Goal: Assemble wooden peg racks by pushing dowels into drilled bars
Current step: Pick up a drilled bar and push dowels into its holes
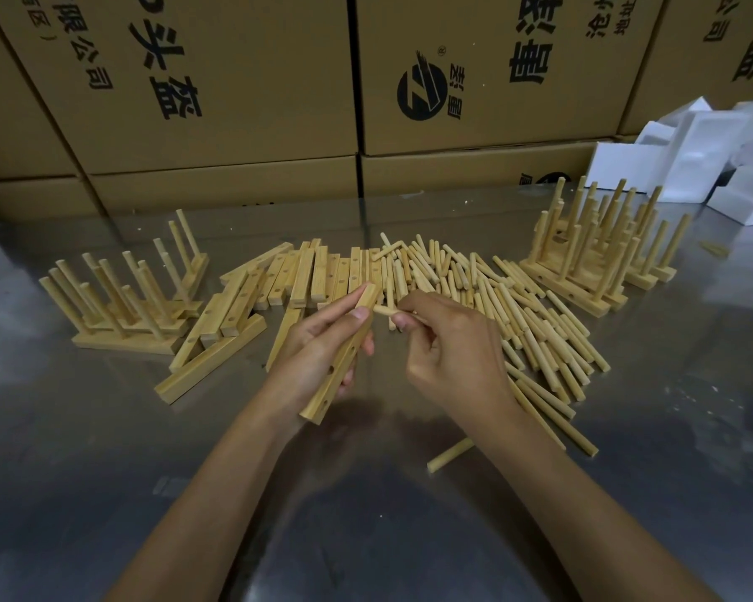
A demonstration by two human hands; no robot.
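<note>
Hands: left hand (318,354) is gripping a drilled bar (342,362); right hand (446,341) is pinching a dowel (384,311) beside its top.
Handling: both seem light, stiff; hold bar mid-length.

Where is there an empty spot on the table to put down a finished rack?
The near table in front of the left hand is bare, below the loose bars. Another bare strip runs behind the piles, along the cardboard boxes. The middle is crowded: racks left, bars and dowels centre, more racks right.
</note>
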